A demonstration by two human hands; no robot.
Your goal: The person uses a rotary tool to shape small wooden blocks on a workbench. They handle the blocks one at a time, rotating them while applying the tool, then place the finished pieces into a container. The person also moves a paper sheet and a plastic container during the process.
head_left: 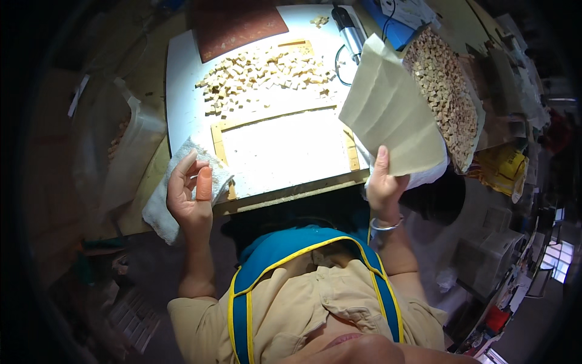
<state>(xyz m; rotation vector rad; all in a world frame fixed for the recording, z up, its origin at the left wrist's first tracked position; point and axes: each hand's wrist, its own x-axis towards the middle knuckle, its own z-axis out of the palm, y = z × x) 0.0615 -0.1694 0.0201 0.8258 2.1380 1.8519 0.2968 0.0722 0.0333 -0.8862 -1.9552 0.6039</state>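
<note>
My right hand [387, 188] grips the lower edge of a creased tan paper sheet [394, 106], its thumb on top, and holds it up over the table's right side. My left hand [191, 188] is raised above a white cloth [160, 215] at the table's near left, fingers loosely bent and apart, with nothing in them. An orange cover sits on its thumb. Between the hands, a thin wooden frame [279, 116] lies on a brightly lit white board [180, 91]. Beyond the frame spread many small pale wooden cubes [260, 76].
A reddish-brown sheet [242, 30] lies at the far left of the board. A grey-black cylindrical tool [347, 30] with a cable stands behind the paper. More cubes fill a heap [445, 91] at right. A translucent plastic container [136, 139] is at left, a yellow bag [503, 170] at right.
</note>
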